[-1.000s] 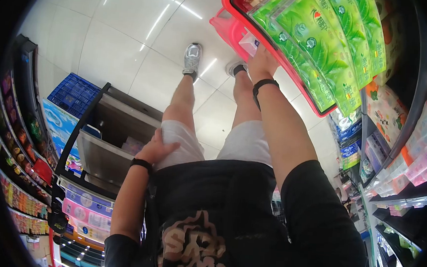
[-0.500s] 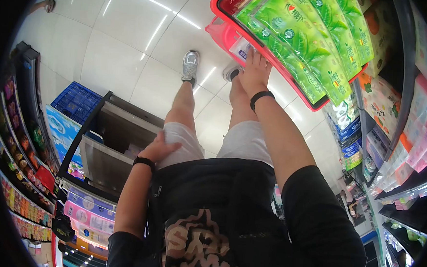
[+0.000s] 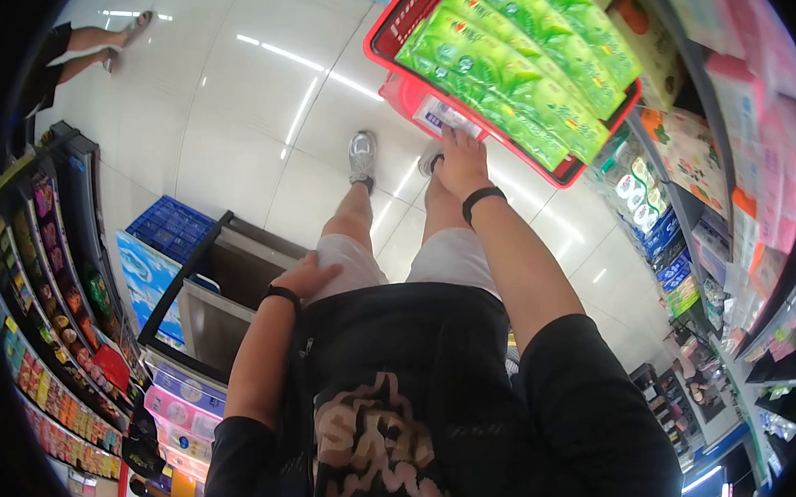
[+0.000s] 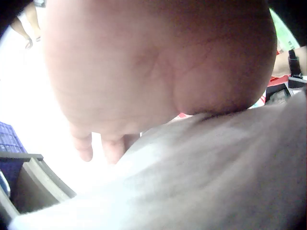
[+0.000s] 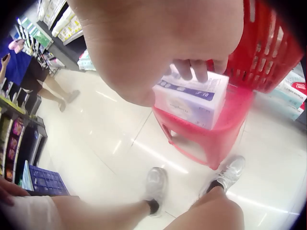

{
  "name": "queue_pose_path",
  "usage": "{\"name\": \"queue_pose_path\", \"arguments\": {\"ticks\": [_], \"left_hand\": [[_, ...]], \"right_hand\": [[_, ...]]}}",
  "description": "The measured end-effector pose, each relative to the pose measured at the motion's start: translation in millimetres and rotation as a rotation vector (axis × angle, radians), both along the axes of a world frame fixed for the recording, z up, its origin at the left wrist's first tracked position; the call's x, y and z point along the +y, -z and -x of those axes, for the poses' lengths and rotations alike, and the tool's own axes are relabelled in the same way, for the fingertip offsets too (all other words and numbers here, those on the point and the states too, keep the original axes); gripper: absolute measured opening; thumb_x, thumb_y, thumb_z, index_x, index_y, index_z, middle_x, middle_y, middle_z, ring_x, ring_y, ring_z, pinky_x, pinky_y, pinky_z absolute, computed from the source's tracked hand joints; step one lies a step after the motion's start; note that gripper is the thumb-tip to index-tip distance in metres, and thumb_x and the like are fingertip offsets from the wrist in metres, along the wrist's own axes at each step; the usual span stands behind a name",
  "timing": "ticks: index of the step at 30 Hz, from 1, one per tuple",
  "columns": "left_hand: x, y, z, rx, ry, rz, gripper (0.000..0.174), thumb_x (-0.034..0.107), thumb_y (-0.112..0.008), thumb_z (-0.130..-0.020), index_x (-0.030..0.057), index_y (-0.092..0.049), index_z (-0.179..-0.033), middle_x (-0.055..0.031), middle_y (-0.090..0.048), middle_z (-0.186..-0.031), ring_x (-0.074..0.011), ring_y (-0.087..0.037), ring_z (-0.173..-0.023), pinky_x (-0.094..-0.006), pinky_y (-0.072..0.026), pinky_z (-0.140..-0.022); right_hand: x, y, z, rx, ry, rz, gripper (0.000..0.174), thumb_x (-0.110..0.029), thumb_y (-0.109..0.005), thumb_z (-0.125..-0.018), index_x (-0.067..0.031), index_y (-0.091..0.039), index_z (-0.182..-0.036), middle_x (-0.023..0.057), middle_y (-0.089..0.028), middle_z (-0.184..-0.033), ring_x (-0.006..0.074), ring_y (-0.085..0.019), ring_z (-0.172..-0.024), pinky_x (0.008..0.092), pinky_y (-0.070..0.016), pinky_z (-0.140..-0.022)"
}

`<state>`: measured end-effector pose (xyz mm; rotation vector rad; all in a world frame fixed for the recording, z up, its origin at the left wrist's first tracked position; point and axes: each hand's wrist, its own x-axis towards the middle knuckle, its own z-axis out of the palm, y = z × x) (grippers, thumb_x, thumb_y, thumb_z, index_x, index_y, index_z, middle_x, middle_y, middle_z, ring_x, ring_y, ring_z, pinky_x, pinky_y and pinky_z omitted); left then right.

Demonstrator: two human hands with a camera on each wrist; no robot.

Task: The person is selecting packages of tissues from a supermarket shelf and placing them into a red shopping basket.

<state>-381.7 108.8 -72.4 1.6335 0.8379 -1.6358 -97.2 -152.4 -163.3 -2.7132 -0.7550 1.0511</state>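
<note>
My left hand rests on the thigh of the white shorts, its fingers relaxed and holding nothing. My right hand reaches forward with loosely extended fingers. In the right wrist view its fingertips lie over the top of a white and purple tissue pack. That pack sits on a red plastic stool, beside a red basket. The palm hides part of the pack, and the thumb is out of sight. Several green tissue packs fill the basket in the head view.
Shelves of packaged goods stand along the right. To the left are a dark bin-like stand, a blue crate and snack shelves. Another person's legs show at upper left. Pale tiles cover the floor.
The basket and stool have shifted down and left in the head view. More of the white and purple pack shows past my right fingers. Another person has come into view at upper left.
</note>
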Motion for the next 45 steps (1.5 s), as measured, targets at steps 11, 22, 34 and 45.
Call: {"name": "queue_pose_path", "arguments": {"ticks": [11,22,34,45], "left_hand": [[82.9,-49.3,-126.9,-0.471,0.342,-0.165,0.071,0.057,-0.055,-0.099,0.0099,-0.052,-0.152,-0.0214,-0.055,-0.152,-0.0401,-0.052,-0.142,-0.0535,-0.0416,-0.117],[66.8,-67.8,-162.6,-0.479,0.427,-0.232,0.067,0.055,-0.052,-0.101,0.0057,-0.056,-0.145,-0.0246,-0.057,-0.149,-0.0411,-0.054,-0.139,-0.0537,-0.0426,-0.115],[17.3,-78.1,-157.5,-0.435,0.187,-0.313,0.065,0.052,-0.053,-0.101,-0.0028,-0.066,-0.133,-0.0266,-0.065,-0.139,-0.0419,-0.061,-0.131,-0.0520,-0.0471,-0.110],[63.3,0.1,-89.6,-0.400,0.222,-0.246,0.065,0.053,-0.050,-0.103,-0.0027,-0.066,-0.133,-0.0266,-0.064,-0.139,-0.0422,-0.060,-0.132,-0.0507,-0.0459,-0.111]], "right_hand": [[-208.1,-121.7,80.5,0.145,0.599,-0.124,0.044,-0.031,-0.065,-0.095,-0.0016,-0.064,-0.128,0.0256,-0.065,-0.132,0.0415,-0.059,-0.128,0.0467,-0.0476,-0.110],[-421.1,69.9,267.1,-0.061,-0.077,0.179,0.017,-0.018,-0.063,-0.085,-0.0100,-0.077,-0.084,0.0187,-0.077,-0.090,0.0355,-0.076,-0.087,0.0492,-0.0601,-0.078],[-352.4,-108.0,-63.3,-0.146,0.865,-0.348,0.027,-0.005,-0.059,-0.094,-0.0004,-0.061,-0.121,0.0199,-0.069,-0.097,0.0348,-0.069,-0.093,0.0423,-0.0542,-0.084],[-247.5,-341.1,-193.6,-0.919,0.768,-0.972,0.031,-0.003,-0.058,-0.099,0.0033,-0.056,-0.129,0.0145,-0.058,-0.116,0.0273,-0.057,-0.109,0.0399,-0.0437,-0.104]]}}
